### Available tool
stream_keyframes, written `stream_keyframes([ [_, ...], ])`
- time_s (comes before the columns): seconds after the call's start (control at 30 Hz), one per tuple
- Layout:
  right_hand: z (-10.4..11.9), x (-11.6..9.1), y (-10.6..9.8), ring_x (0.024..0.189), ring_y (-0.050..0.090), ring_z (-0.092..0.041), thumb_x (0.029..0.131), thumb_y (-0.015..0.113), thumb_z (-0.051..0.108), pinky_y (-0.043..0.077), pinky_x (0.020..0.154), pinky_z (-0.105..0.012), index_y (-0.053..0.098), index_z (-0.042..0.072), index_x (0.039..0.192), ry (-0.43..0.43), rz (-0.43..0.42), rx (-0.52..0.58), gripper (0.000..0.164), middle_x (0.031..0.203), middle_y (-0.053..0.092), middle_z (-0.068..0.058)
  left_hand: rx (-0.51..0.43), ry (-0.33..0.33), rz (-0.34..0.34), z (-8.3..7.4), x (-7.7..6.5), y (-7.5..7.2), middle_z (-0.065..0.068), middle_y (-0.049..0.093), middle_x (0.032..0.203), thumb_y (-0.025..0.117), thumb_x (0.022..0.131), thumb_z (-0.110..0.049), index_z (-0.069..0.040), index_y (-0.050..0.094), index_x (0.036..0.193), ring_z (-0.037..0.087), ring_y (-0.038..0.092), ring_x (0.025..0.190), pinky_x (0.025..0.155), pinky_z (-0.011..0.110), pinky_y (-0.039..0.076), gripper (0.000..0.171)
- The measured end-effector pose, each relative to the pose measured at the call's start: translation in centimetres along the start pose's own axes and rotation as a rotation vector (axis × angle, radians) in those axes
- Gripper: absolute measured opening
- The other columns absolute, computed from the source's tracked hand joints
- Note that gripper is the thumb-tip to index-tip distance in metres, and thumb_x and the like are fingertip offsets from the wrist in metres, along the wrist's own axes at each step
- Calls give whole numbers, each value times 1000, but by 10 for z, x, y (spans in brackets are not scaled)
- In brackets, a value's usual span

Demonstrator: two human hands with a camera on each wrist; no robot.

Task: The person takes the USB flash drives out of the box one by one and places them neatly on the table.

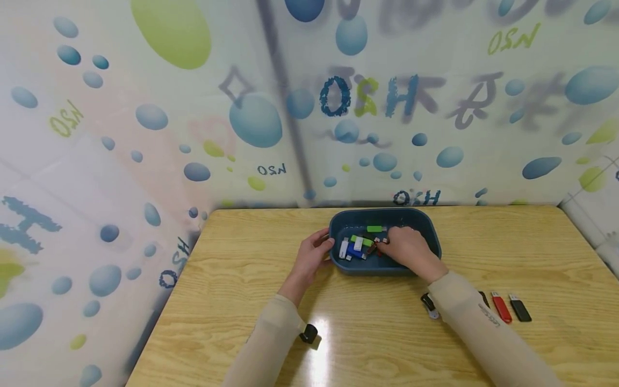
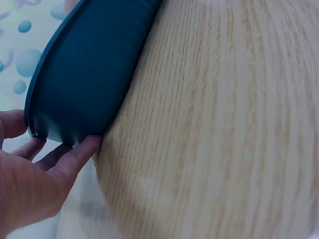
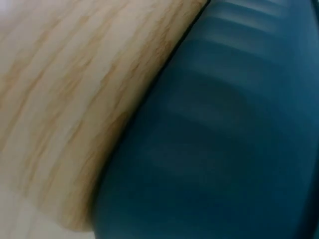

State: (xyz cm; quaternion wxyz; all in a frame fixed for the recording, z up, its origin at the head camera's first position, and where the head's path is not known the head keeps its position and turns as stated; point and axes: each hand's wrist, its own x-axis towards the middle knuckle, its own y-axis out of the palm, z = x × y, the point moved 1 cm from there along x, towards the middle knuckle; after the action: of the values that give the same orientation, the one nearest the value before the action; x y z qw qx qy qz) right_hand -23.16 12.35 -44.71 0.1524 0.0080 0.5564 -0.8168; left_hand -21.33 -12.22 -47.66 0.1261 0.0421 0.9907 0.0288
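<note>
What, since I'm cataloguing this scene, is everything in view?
Table: 1, light wood, foreground
Wall covering: pale with blue and green spots, back and sides
Bin: 1, dark blue, back of table
Green sticks: 2, green, in bin
White sticks: 2, white, in bin
Blue stick: at least 1, blue, in bin
Dark red sticks: count unclear, in bin
Black-and-silver stick: 1, table right
Red stick: 1, red, table right
Black sticks: 2, black, table right, one partly hidden
Unidentified object: 1, black, by left sleeve
Sleeves: 2, beige, both forearms
Left grip: 1, bare, touching bin's end
Right grip: 1, bare, inside bin
</note>
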Motion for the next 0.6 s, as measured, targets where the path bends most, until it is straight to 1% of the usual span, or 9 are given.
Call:
stream_keyframes([
  [0.13,2,4,0,56,52,-20,100,67,30,37,51,-29,62,9,67,14,7,12,40,61,54,-4,-5,-1,-1,0,1,0,20,49,154,58,106,-14,-4,50,151,36,57,132,100,52,54,47],
  [0.23,3,6,1,55,51,-19,99,68,28,37,51,-28,62,9,66,21,12,16,38,60,52,-4,-5,-3,-3,0,1,0,20,49,154,58,106,-14,-4,50,151,36,57,132,100,52,54,47],
  [0.4,5,7,4,55,49,-19,97,69,22,36,53,-30,59,9,66,1,3,-5,35,59,48,-2,-4,-4,-4,0,0,0,19,49,153,58,106,-14,-4,51,151,36,57,132,99,52,54,46],
  [0.6,4,9,6,59,50,-21,96,70,21,38,56,-34,61,7,71,-24,-26,-34,29,65,54,-6,0,-1,-3,-2,-1,0,20,50,153,57,106,-14,-4,51,151,36,58,131,99,53,54,46],
])
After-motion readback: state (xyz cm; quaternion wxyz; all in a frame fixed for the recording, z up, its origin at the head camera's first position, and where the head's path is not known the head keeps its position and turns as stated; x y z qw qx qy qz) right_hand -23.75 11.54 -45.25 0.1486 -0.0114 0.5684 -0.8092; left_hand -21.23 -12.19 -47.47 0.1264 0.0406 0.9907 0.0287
